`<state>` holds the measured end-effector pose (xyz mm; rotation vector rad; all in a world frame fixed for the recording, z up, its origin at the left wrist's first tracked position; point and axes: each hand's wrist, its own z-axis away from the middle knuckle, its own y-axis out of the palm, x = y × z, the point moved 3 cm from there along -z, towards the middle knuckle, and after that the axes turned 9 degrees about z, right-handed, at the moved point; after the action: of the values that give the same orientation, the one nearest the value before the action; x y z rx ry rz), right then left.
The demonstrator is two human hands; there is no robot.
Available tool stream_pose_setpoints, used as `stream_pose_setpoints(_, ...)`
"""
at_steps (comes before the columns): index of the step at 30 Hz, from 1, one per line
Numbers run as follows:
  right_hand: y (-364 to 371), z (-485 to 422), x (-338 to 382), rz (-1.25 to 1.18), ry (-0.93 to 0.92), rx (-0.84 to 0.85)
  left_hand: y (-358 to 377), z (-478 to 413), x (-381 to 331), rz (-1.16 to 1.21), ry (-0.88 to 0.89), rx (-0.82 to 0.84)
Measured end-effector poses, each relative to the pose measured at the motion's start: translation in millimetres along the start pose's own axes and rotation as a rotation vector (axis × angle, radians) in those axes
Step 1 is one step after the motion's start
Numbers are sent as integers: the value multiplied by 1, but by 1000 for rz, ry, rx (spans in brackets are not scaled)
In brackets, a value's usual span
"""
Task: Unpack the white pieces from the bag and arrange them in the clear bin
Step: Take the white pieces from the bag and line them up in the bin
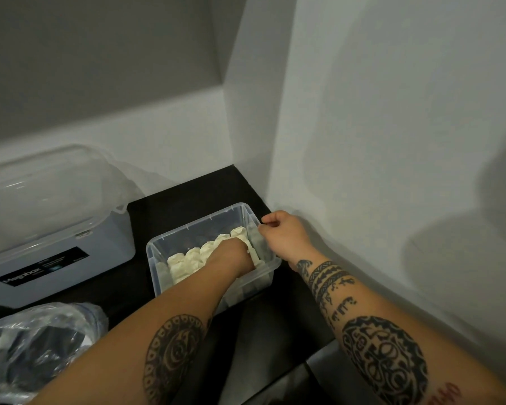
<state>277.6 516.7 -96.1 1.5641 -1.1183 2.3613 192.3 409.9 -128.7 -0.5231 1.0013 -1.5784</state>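
Looking through the head camera: I have only this one view, forward and down onto a dark shelf [187, 197] set in a white wall corner.
Clear bin: the small clear bin [184, 229] stands on the shelf, close to the right wall; its thin walls look stiff but light, so I judge it would slide if pushed without a steadying hand.
White pieces: a row of white pieces [187, 258] lies packed side by side along the bin's near half, from the left wall towards the far right corner; the far half shows dark floor.
How they handle: creased and puffy, they read to me as soft, light wrapped bundles that would squash rather than break; I would take each by its sides with a gentle pinch, not from the top.
Left hand: my left hand [231, 255] is down inside the bin on the row, fingers curled under and hidden, so I cannot tell whether they clamp a piece or only press.
Right hand: my right hand [284, 233] sits at the bin's right rim, fingers curled together, seemingly pinching the edge to steady it.
Bag: the crinkled clear plastic bag [41, 340] lies at lower left, well apart from the bin, its contents unclear.
Other: a larger lidded storage box [56, 229] with a dark label stands left of the bin.
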Motion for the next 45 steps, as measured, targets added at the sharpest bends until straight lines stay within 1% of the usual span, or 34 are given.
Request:
stream_pose_setpoints(2, 0, 0, 0, 2, -5, 2, 0, 1, 1, -5, 9, -21)
stream_pose_setpoints(4, -1, 0, 1, 13, -13, 4, -2, 8, 4, -27, 70, -39)
stream_pose_setpoints(5, -2, 0, 1, 16, -16, 0, -5, 11, 5, -1, 113, -37)
stream_pose_setpoints(6, -3, 0, 2, 13, -17, -8, -8, 15, 7, 82, 150, -28)
stream_pose_setpoints(7, -5, 0, 5, 9, -23, -24, -13, 17, 10, 240, 172, -11)
stream_pose_setpoints(8, -7, 0, 8, 13, -33, -45, -19, 18, 13, 454, 174, 14)
stream_pose_setpoints(10, -12, 0, 16, 33, -69, -87, -35, 24, 17, 891, 135, 68)
stream_pose_setpoints(12, -15, 0, 27, 44, -122, -118, -53, 33, 17, 1235, 108, 86)
stream_pose_setpoints(14, -15, 1, 37, 34, -180, -133, -70, 44, 15, 1456, 147, 45)
stream_pose_setpoints(17, -9, 5, 53, -41, -235, -96, -86, 54, 12, 1591, 302, -29)
stream_pose_setpoints(20, -1, 9, 65, -95, -283, 14, -93, 60, 7, 1612, 426, -51)
stream_pose_setpoints(22, 4, 12, 71, -158, -294, 114, -95, 66, 4, 1607, 470, -43)
stream_pose_setpoints(24, 7, 13, 74, -212, -283, 151, -96, 70, 2, 1598, 498, -11)
stream_pose_setpoints(26, 5, 15, 75, -257, -268, 144, -97, 72, 3, 1587, 513, 13)
stream_pose_setpoints(28, 3, 15, 75, -272, -256, 109, -98, 72, 6, 1582, 521, -12)
stream_pose_setpoints(30, 0, 14, 72, -256, -246, 74, -99, 71, 11, 1575, 520, -97)
stream_pose_setpoints(32, -2, 14, 70, -245, -245, 68, -100, 70, 16, 1516, 509, -221)
stream_pose_setpoints(34, -3, 14, 67, -249, -252, 74, -100, 68, 21, 1442, 516, -298)
stream_pose_setpoints(37, -4, 15, 64, -292, -260, 70, -98, 70, 24, 1361, 535, -329)
stream_pose_setpoints(42, -5, 14, 58, -271, -249, 31, -94, 75, 23, 1302, 562, -370)
stream_pose_setpoints(45, -4, 11, 52, -254, -238, 54, -92, 73, 26, 1254, 543, -398)
